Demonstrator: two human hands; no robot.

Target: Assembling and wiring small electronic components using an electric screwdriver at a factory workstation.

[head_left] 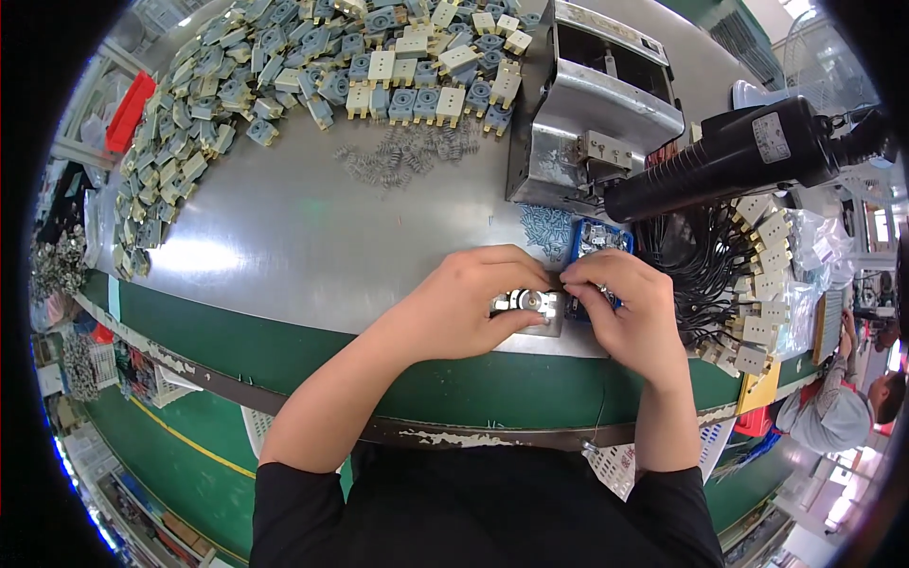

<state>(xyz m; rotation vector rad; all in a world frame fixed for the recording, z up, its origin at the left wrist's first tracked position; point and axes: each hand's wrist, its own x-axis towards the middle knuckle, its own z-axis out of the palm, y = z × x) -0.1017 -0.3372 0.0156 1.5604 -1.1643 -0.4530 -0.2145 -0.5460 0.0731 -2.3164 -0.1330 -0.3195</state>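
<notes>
My left hand (478, 301) is closed around a small white and metal fitting with a dark round ring, a socket-like part (530, 301), close to the front edge of the metal work surface. Beside it, my right hand (630, 308) has its thumb and fingers pinched together over a blue tray (576, 248) of small shiny metal pieces. What lies between the right fingertips is too small and too covered to name. Just beyond my hands, a heap of small bluish screws (546, 230) lies next to the tray.
Grey and cream plug-like blocks (379, 66) form a big pile at the far left, with loose springs (407, 151) before it. A metal fixture (597, 104) and black cylindrical tool (720, 156) stand right, near black cables with cream blocks (762, 329). Another person (838, 412) is far right.
</notes>
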